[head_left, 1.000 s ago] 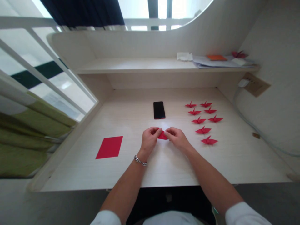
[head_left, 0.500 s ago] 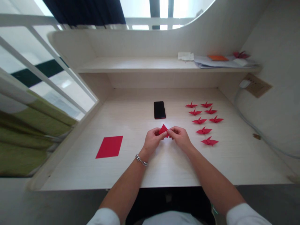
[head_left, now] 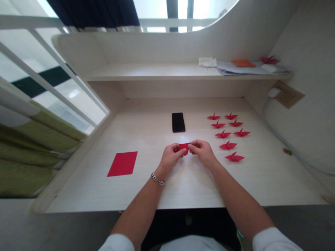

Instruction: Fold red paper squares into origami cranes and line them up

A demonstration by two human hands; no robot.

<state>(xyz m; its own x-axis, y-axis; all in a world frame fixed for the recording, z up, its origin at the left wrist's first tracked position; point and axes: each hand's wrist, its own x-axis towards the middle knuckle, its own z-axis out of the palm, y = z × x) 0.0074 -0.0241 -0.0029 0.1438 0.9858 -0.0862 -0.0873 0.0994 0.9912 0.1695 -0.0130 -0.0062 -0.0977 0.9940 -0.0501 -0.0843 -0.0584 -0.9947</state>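
Note:
A small piece of folded red paper point(head_left: 184, 146) is pinched between both hands, just above the desk's middle. My left hand point(head_left: 171, 155) grips its left side, thumb in front, and wears a chain bracelet at the wrist. On the paper's right edge, my right hand point(head_left: 201, 151) closes thumb and fingers. Part of the paper is hidden behind the fingertips. Several red paper cranes point(head_left: 227, 145) stand in two rough columns to the right of my right hand. Flat on the desk at the left lies a stack or sheet of red paper point(head_left: 122, 164).
A black phone point(head_left: 178, 122) lies beyond my hands on the pale desk point(head_left: 146, 125). The shelf point(head_left: 157, 71) above carries papers point(head_left: 230, 68) and an orange square point(head_left: 244, 63). A grey cable point(head_left: 274, 132) runs from a wall socket point(head_left: 289, 94) down the right side.
The folded paper's upper point has gone down, and its top edge now looks straight. My right hand has shifted slightly; the cranes, phone and red sheet stay put.

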